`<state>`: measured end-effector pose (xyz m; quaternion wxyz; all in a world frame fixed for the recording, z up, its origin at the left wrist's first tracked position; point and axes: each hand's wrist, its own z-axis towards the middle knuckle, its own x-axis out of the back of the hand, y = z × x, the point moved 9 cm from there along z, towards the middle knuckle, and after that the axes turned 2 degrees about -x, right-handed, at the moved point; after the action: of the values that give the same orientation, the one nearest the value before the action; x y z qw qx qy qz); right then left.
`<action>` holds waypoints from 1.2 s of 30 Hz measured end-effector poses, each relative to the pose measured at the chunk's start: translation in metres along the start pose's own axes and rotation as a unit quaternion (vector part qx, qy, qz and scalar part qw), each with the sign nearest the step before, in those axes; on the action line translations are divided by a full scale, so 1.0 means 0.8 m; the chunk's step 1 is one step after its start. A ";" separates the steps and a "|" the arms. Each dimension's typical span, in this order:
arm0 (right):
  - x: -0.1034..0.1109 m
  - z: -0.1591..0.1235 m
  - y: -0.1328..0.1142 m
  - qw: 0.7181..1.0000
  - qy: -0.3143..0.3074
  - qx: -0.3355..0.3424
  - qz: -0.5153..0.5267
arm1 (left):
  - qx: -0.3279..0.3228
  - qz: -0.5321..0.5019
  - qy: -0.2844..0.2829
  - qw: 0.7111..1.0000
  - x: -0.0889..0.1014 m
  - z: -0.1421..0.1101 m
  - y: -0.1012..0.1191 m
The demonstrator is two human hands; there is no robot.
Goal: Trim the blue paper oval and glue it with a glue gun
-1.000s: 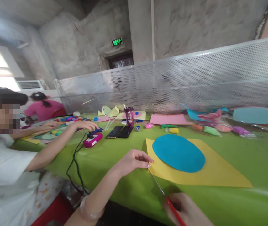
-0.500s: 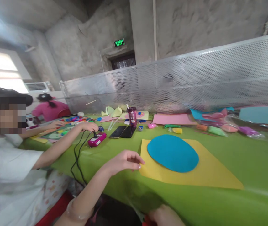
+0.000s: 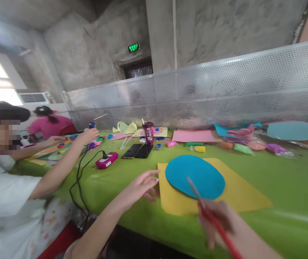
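Observation:
A blue paper oval (image 3: 194, 174) lies on a yellow paper sheet (image 3: 240, 196) in front of me. My left hand (image 3: 144, 185) is at the sheet's left edge, its fingers apart; whether a fingertip touches the paper I cannot tell. My right hand (image 3: 215, 219), blurred by motion, is closed round red-handled scissors (image 3: 199, 198). Their metal blades look shut and point up and left, in front of the blue oval. The hand hides part of the sheet's near edge.
Two phones (image 3: 137, 151), a purple cup (image 3: 148, 133) and a magenta power strip (image 3: 107, 160) with black cords (image 3: 75, 187) stand to the left. Bagged clay pieces (image 3: 242, 149) and pink paper (image 3: 194, 136) lie along the back. A co-worker's hand (image 3: 90, 135) holds a small dark blue item.
My right hand dropped low with the scissors, then came up over the papers. My left hand has opened out. The papers' near corner has shifted. The co-worker's hand has lifted a blue item.

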<state>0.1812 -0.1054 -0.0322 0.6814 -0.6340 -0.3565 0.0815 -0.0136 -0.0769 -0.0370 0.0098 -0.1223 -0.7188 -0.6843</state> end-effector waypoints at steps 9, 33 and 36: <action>0.121 0.097 -0.075 0.998 0.002 0.055 -0.022 | 0.025 -0.108 0.110 0.988 0.027 0.105 0.002; 0.183 0.201 -0.011 0.879 0.196 0.064 -0.431 | -0.074 0.146 -0.042 0.986 -0.025 0.212 0.029; 0.187 0.208 0.008 0.874 0.240 0.034 -0.422 | -0.031 0.113 -0.110 0.987 -0.034 0.229 0.026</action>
<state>0.1950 0.1141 0.0099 0.7366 -0.4002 -0.4129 -0.3561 0.0448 0.0999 -0.0328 0.0041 -0.2769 -0.6757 -0.6832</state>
